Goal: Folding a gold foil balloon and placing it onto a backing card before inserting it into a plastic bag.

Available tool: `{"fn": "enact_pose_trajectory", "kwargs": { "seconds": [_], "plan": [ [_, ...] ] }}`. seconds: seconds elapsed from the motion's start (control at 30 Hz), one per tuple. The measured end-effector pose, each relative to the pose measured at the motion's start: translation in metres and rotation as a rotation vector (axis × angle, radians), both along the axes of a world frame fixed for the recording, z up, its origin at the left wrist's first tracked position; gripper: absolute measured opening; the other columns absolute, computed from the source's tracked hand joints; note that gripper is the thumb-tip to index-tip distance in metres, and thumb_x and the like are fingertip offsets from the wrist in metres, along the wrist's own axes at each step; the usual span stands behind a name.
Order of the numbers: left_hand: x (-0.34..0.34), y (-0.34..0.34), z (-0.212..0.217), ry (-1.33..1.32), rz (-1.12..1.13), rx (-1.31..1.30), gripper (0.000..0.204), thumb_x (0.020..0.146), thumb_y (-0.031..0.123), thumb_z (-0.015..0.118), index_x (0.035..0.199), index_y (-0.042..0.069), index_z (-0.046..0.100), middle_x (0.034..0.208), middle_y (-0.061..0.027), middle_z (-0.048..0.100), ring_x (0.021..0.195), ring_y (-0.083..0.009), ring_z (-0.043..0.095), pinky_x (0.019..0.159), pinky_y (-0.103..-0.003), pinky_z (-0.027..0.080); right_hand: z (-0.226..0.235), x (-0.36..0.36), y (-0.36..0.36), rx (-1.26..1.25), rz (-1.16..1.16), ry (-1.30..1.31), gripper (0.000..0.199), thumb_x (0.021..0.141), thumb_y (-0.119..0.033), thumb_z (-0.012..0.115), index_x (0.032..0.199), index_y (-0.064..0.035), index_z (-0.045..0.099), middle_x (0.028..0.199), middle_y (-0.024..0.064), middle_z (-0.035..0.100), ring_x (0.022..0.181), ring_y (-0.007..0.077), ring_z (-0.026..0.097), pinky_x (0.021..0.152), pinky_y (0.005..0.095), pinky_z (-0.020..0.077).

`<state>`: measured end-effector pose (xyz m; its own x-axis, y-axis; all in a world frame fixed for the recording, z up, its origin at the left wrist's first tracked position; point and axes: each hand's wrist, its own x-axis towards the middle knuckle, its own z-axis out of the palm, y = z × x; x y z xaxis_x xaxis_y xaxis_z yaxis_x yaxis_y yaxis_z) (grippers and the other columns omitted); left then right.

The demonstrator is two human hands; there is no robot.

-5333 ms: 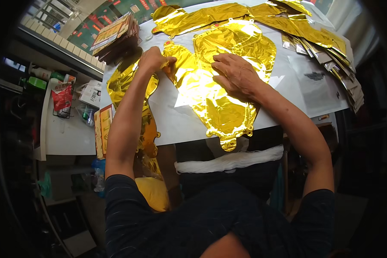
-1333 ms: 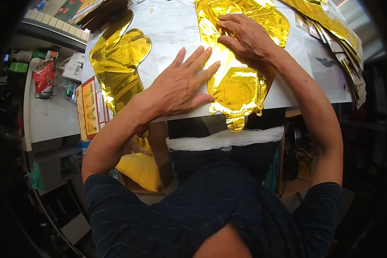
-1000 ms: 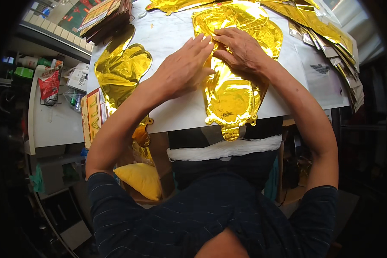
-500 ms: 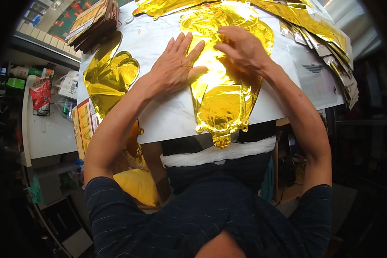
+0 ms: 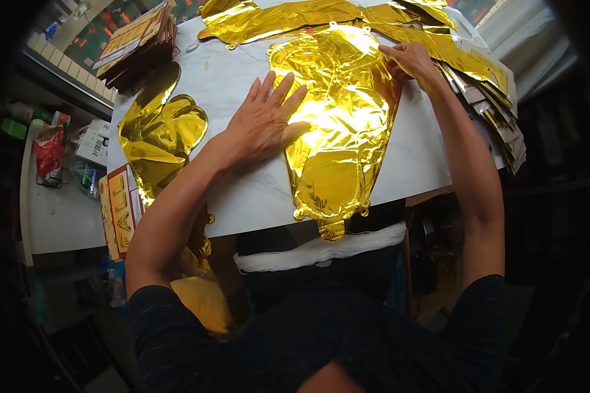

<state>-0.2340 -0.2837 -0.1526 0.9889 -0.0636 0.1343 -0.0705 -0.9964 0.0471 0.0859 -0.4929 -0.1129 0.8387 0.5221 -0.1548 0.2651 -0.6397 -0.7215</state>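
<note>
A flat gold foil balloon (image 5: 344, 141) lies in front of me on the table, its narrow tab hanging past the near edge. My left hand (image 5: 262, 121) rests open, fingers spread, across the balloon's left side and the tabletop. At the far right edge of the foil, my right hand (image 5: 414, 62) has its thumb and fingertips pinched together on the rim. The exact grip of those fingers is partly hidden by the hand itself.
More gold foil (image 5: 157, 124) lies left of my arm. A stack of printed cards (image 5: 134, 49) stands far left, with flat printed packs (image 5: 119, 209) at the left edge. Long gold foil pieces (image 5: 308, 16) stretch across the back, and layered flat packets (image 5: 485, 105) sit at right.
My right hand has moved from above the balloon's middle outward to its far right edge and closed there. My left hand stays flat. The foil's right side now lies more spread out.
</note>
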Motion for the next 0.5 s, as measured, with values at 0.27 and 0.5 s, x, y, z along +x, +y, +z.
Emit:
{"fn": "enact_pose_trajectory", "kwargs": {
  "seconds": [0.27,0.5],
  "plan": [
    [0.004,-0.005,0.0,-0.024,-0.003,-0.046,0.076,0.107,0.059,0.039,0.161,0.006,0.036,0.167,-0.0262,0.027,0.155,-0.0512,0.02,0.128,-0.056,0.013,-0.004,0.042,0.039,-0.122,0.005,-0.131,0.03,0.086,-0.031,0.085,0.077,-0.0063,0.072,0.075,0.0028,0.066,0.062,0.0137,0.059,0.053,0.0325,0.0474],
    [0.001,-0.005,0.002,-0.034,0.009,-0.083,0.076,0.106,0.06,0.039,0.16,0.006,0.037,0.167,-0.0262,0.027,0.155,-0.0515,0.02,0.128,-0.056,0.013,0.023,0.024,0.044,-0.12,-0.079,-0.043,0.03,0.088,-0.03,0.083,0.097,-0.0028,0.076,0.083,0.0056,0.071,0.064,0.0163,0.064,0.057,0.0319,0.053]
  ]
}}
